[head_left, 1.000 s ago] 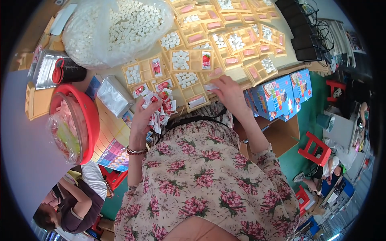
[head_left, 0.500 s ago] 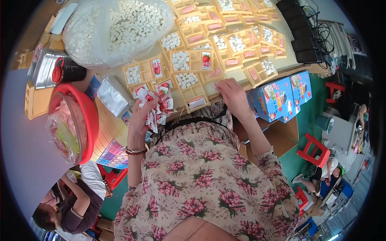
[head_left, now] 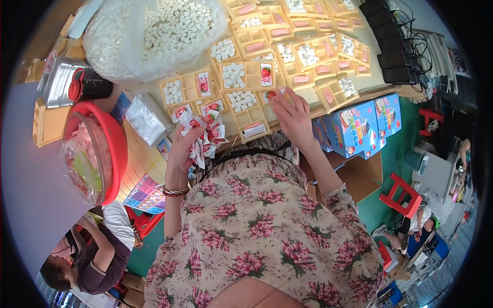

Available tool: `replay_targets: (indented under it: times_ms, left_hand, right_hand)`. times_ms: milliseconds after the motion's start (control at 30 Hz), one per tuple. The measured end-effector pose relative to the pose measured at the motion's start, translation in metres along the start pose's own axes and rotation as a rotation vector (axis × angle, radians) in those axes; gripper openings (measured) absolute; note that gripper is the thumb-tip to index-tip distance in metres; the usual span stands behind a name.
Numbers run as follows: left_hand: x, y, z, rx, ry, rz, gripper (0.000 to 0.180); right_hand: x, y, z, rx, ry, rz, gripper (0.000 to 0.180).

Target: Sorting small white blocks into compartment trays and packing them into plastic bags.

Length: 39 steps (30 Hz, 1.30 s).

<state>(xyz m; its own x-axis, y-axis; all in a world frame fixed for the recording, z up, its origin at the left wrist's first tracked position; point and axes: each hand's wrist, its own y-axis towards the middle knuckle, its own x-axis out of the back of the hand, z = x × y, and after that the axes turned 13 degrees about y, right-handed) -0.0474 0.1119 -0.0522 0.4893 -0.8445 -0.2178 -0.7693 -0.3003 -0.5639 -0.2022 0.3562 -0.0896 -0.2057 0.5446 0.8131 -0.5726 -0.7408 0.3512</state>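
While the left hand [head_left: 184, 146] clutches a bunch of strawberry sachets [head_left: 211, 134], grip closed, above the worktop [head_left: 377, 77] edge, right-hand [head_left: 292, 115] fingers bend over one single sachet [head_left: 269, 95] among cream trays [head_left: 247, 117]; pinched or loose, cannot tell.

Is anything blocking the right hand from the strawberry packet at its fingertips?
Nothing visible does: the right hand is at the strawberry packet, partly covering it. The tray just beyond the packet isn't between them.
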Motion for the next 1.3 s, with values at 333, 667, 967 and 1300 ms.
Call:
replay_targets:
  times_ms: [333, 667, 967, 1300]
  left_hand:
    - [0.000, 0.001, -0.004, 0.013, -0.036, 0.017, 0.026]
    - [-0.014, 0.004, -0.018, 0.008, -0.129, 0.072, 0.026]
    - [-0.017, -0.001, -0.028, 0.004, -0.163, 0.021, 0.024]
    - [-0.006, 0.003, -0.015, 0.019, -0.122, 0.034, 0.027]
  right_hand:
    - [0.001, -0.004, 0.036, -0.172, 0.422, 0.017, 0.017]
    - [0.018, 0.012, 0.048, -0.218, 0.407, 0.385, 0.021]
    - [0.012, 0.004, 0.050, -0.152, 0.319, 0.371, 0.020]
    - [0.003, 0.004, 0.039, 0.011, 0.289, 0.392, 0.011]
